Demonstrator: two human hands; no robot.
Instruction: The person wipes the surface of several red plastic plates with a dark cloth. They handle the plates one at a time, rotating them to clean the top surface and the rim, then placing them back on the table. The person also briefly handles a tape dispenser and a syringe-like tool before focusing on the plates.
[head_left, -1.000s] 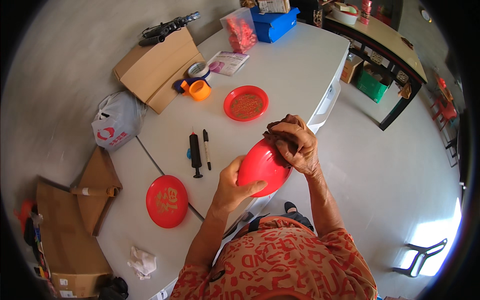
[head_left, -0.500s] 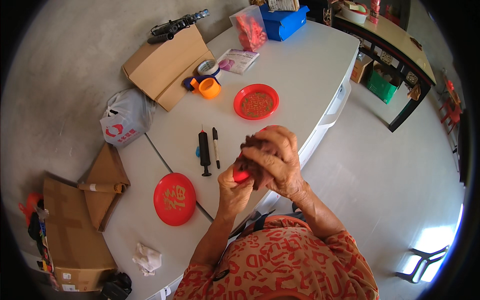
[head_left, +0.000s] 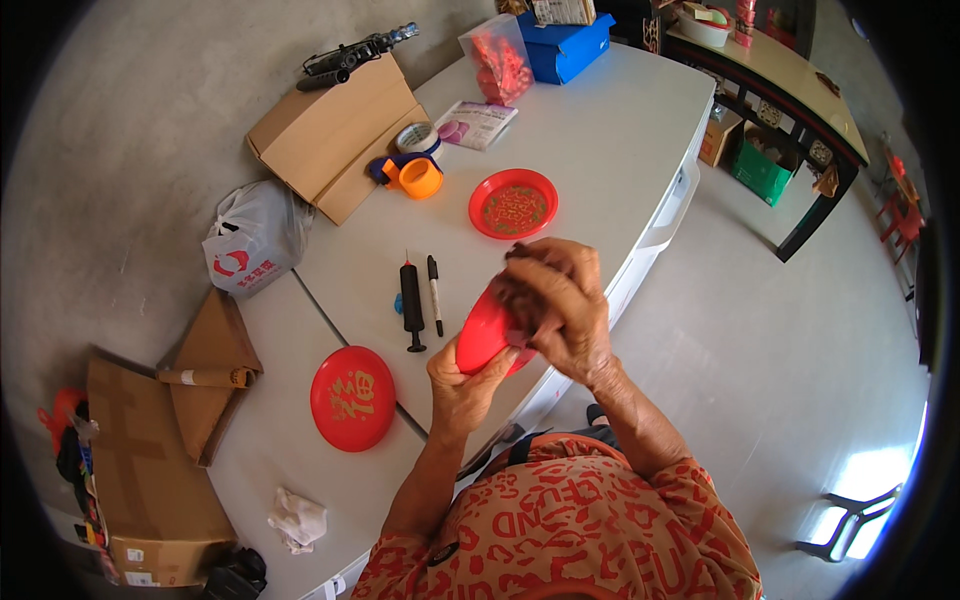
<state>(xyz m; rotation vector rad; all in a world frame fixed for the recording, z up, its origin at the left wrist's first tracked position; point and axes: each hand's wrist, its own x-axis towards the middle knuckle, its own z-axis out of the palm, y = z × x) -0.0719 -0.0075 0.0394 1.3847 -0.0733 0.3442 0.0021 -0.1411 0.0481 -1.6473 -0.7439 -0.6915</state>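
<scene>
Grey concrete floor surrounds a long white table (head_left: 600, 130), and things lie across it from the person's left to right. Farthest left a flattened cardboard box (head_left: 150, 470) rests on the floor beside a white plastic bag (head_left: 255, 245). On the table a crumpled tissue (head_left: 297, 518) sits near the front edge, then a round red paper disc (head_left: 353, 397), then a black hand pump (head_left: 411, 305) with a black pen (head_left: 434, 293) just beside it. Further back stand an orange tape dispenser (head_left: 415, 175) and a red plate (head_left: 513, 204).

Above the table's near edge both hands work on a red balloon (head_left: 485, 335), which looks soft and only partly filled. The left hand (head_left: 462, 385) cups it from below, fingers wrapped round the lower curve. The right hand (head_left: 555, 305) lies over the top, fingers curled and pressed together on the upper end; whether they pinch the neck I cannot tell, since the hand hides it.

To do this step well, I judge that the lower hand should keep a firm but gentle cradle so the skin does not slip or burst, while the upper fingers stay tight on the end they cover so no air leaks. Working close over the table means a dropped balloon lands within reach.
</scene>
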